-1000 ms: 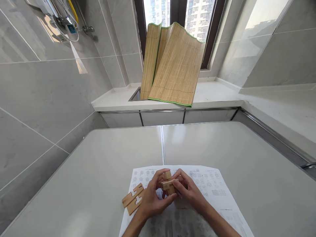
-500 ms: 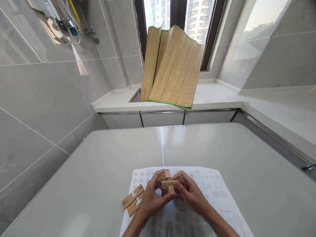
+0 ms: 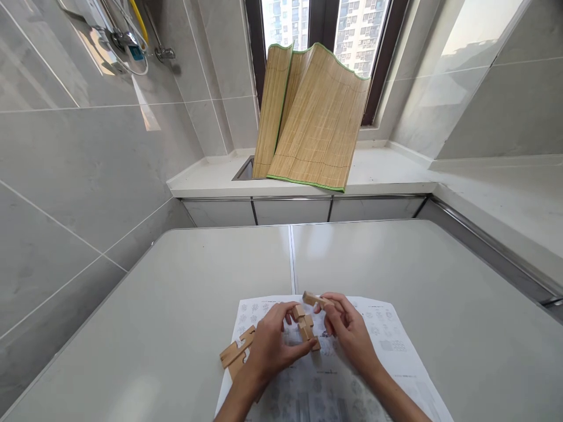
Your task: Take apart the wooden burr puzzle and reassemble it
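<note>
Wooden puzzle pieces (image 3: 305, 328), notched and partly interlocked, sit pinched between the thumb and fingers of the left hand (image 3: 269, 350), held just above a printed instruction sheet (image 3: 378, 340) near the front edge of the desk (image 3: 176, 305). The right hand (image 3: 349, 331) is just beside it, its fingertips pinching a single wooden bar (image 3: 315, 299) that stands clear of the cluster, slightly above and behind it, tilted nearly level. Both forearms enter from the bottom edge of the view. Two flat notched pieces (image 3: 236, 353) lie side by side on the desk at the sheet's left edge, partly under the left wrist, apart from the pieces in hand. The sheet carries rows of small grey diagrams, too fine to read, and lies across the seam that divides the pale desk top into two halves. Beyond the far edge of the desk runs a white counter (image 3: 387, 170) with a sink opening (image 3: 245, 170); a bamboo mat (image 3: 312, 123) edged in green leans there against a dark-framed window (image 3: 382, 53). Grey tiled walls close in on both sides, with pipe fittings (image 3: 132, 41) at the upper left.
</note>
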`<state>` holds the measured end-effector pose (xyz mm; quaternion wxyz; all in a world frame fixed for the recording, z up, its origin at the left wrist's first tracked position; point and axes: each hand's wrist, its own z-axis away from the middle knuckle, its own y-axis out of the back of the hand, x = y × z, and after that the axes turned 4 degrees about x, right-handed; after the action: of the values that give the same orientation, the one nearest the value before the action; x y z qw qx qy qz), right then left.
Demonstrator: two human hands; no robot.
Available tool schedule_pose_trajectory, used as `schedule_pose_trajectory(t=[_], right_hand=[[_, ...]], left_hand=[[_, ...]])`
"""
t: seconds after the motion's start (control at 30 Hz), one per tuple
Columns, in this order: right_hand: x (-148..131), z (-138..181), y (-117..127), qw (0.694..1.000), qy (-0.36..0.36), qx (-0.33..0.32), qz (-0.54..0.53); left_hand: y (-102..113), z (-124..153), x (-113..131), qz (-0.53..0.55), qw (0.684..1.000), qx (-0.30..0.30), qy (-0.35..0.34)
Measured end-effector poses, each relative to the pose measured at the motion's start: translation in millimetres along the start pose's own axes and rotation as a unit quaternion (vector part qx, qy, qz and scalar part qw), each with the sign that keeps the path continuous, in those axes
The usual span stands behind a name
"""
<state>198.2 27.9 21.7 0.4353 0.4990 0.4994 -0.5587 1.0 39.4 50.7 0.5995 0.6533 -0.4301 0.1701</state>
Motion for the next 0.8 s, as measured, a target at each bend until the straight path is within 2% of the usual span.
schedule_pose_trajectory(t=[0.1, 0.2, 0.4, 0.57, 0.8], right_hand=[[1.6, -5.1, 1.7, 0.999, -0.014, 0.048, 0.005], [2.7, -7.8, 1.9, 0.998, -0.029, 0.057, 0.013], [4.5, -7.9, 1.9, 0.998, -0.035, 0.052, 0.024], [4.2, -7.6, 1.7, 0.998, -0.040, 0.049, 0.022], [3.7, -7.3, -0.6, 0.998, -0.043, 0.035, -0.030]], left_hand=[[0.9, -1.0, -4.7, -0.073, 0.994, -0.002, -0.084], [1.3, -0.5, -7.0, -0.104, 0.987, -0.010, -0.118], [0.5, 1.2, -7.7, -0.126, 0.982, -0.035, -0.135], [-8.5, 3.0, -11.1, -0.137, 0.980, -0.049, -0.139], [-17.2, 3.7, -5.4, -0.107, 0.986, -0.038, -0.123]])
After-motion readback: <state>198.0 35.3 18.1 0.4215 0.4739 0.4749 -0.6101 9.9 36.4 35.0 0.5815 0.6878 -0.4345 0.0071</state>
